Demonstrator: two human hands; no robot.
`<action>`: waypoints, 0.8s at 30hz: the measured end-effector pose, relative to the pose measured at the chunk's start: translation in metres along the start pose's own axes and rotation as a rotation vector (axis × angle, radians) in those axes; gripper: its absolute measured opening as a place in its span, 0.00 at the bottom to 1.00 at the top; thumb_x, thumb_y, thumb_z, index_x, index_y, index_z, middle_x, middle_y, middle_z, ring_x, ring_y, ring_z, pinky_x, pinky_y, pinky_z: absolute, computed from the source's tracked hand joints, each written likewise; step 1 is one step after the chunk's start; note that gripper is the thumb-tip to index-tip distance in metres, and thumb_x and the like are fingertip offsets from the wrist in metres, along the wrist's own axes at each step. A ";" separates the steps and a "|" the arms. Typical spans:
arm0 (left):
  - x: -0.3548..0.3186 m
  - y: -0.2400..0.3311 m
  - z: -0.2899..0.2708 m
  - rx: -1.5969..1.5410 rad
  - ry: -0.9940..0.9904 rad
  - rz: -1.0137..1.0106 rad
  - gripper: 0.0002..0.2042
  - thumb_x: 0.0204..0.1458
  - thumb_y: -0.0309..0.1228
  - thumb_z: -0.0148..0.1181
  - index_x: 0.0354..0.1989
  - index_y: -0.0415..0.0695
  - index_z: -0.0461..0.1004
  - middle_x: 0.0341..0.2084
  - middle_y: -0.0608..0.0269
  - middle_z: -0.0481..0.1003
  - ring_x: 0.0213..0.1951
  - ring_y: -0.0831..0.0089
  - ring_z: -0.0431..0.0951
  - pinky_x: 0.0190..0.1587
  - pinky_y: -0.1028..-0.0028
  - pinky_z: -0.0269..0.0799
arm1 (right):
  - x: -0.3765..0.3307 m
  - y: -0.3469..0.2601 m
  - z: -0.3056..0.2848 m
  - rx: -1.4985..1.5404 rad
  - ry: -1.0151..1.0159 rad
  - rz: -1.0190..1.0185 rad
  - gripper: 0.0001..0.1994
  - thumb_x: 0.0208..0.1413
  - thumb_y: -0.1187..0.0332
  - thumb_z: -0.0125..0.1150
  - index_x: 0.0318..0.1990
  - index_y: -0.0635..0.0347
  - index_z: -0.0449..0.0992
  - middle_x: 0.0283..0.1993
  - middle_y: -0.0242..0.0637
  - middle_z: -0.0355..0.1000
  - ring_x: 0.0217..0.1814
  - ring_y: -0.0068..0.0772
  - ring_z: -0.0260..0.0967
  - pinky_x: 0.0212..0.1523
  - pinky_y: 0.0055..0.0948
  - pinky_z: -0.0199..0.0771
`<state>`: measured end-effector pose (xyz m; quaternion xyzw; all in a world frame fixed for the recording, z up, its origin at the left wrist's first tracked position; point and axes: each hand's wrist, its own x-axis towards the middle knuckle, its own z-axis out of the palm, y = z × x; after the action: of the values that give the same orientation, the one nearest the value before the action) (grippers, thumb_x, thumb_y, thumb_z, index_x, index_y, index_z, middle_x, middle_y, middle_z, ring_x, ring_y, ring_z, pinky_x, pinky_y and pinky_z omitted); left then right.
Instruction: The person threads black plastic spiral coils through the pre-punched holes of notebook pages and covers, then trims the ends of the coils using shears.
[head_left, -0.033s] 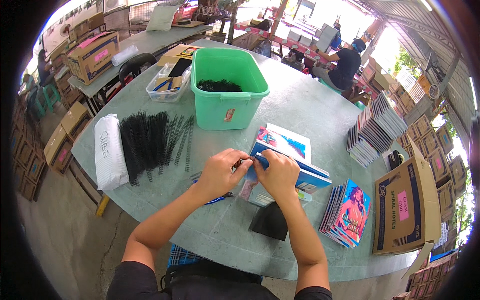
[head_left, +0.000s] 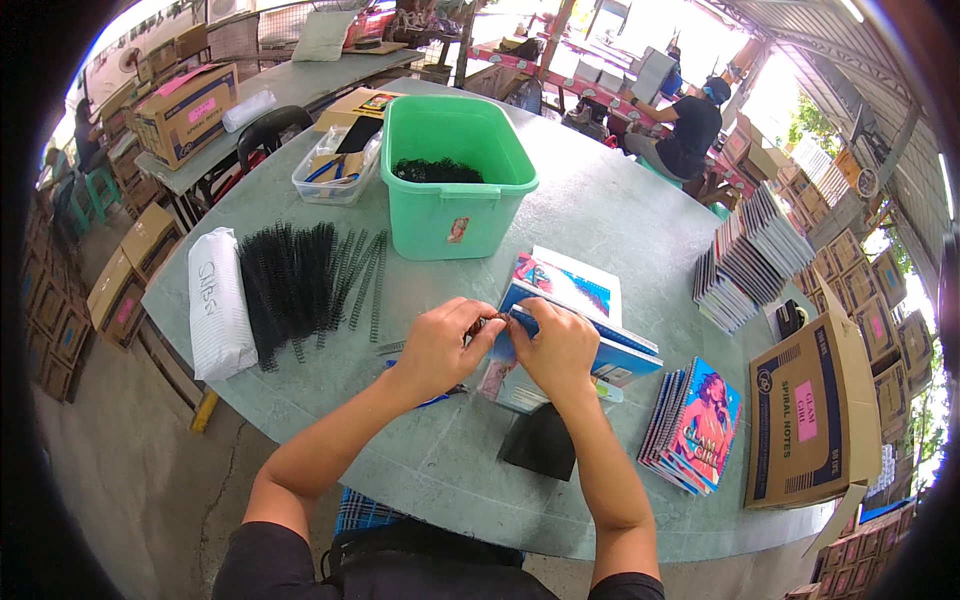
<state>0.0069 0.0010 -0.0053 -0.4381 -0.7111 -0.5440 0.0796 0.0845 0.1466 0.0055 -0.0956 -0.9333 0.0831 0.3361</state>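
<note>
Beside notebook stack [head_left: 690, 427], brown carton [head_left: 812, 420]

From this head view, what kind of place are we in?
Probably an open-sided notebook-binding workshop. Black spiral binding coils lie on the round table, stacks of notebooks stand at its right edge, and cardboard cartons are piled around. Both hands work at a notebook.
</note>
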 end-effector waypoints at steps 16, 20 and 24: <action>0.012 -0.014 -0.034 -0.025 -0.392 -0.263 0.12 0.51 0.34 0.61 0.39 0.40 0.71 0.21 0.57 0.74 0.24 0.68 0.76 0.27 0.70 0.68 | -0.006 -0.008 -0.011 0.162 -0.107 -0.138 0.08 0.46 0.66 0.63 0.36 0.53 0.76 0.29 0.32 0.74 0.31 0.34 0.72 0.32 0.32 0.67; 0.009 -0.017 -0.040 -0.111 -0.329 -0.214 0.13 0.50 0.35 0.62 0.38 0.40 0.73 0.18 0.62 0.72 0.22 0.76 0.72 0.26 0.74 0.67 | -0.002 -0.017 -0.014 0.197 -0.125 -0.112 0.08 0.46 0.68 0.62 0.36 0.53 0.76 0.31 0.32 0.75 0.33 0.34 0.72 0.33 0.32 0.68; 0.011 -0.017 -0.026 -0.143 -0.243 -0.100 0.10 0.53 0.35 0.59 0.31 0.39 0.75 0.14 0.65 0.69 0.19 0.78 0.67 0.25 0.76 0.66 | 0.000 -0.016 -0.009 0.252 -0.134 -0.071 0.09 0.47 0.69 0.61 0.38 0.54 0.76 0.33 0.33 0.75 0.35 0.35 0.72 0.35 0.33 0.68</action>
<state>-0.0208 -0.0156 -0.0006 -0.4692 -0.6960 -0.5395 -0.0656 0.0883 0.1313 0.0153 -0.0141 -0.9386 0.1939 0.2850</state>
